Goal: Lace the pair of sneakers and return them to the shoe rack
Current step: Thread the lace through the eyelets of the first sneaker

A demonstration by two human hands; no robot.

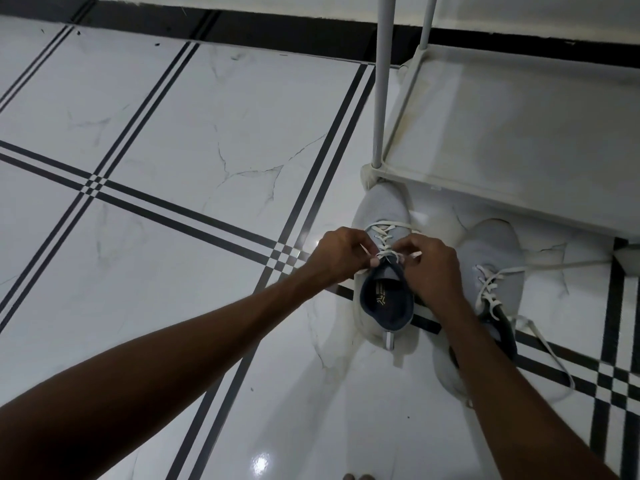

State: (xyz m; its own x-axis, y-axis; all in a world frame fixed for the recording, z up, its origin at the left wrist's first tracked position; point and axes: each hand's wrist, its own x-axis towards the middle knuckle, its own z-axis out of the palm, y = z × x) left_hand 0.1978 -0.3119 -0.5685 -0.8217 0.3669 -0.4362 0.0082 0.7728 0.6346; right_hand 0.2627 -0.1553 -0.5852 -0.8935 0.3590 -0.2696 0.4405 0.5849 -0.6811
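Note:
Two light grey sneakers with dark blue linings stand on the tiled floor, toes pointing toward the shoe rack (pixel 519 133). The left sneaker (pixel 381 209) has a white lace (pixel 382 237) crossed up its eyelets. My left hand (pixel 337 256) pinches one lace end at the top eyelets. On the other side my right hand (pixel 429 268) pinches the other end. The right sneaker (pixel 495 251) sits beside it, partly behind my right forearm. Its white lace (pixel 550 348) trails loose over the floor.
The white shoe rack has grey upright poles (pixel 381 81) and a pale fabric shelf. A glossy white tiled floor (pixel 173 133) with black stripes spreads to the left. A dark skirting runs along the wall at the top. Toes show at the bottom edge.

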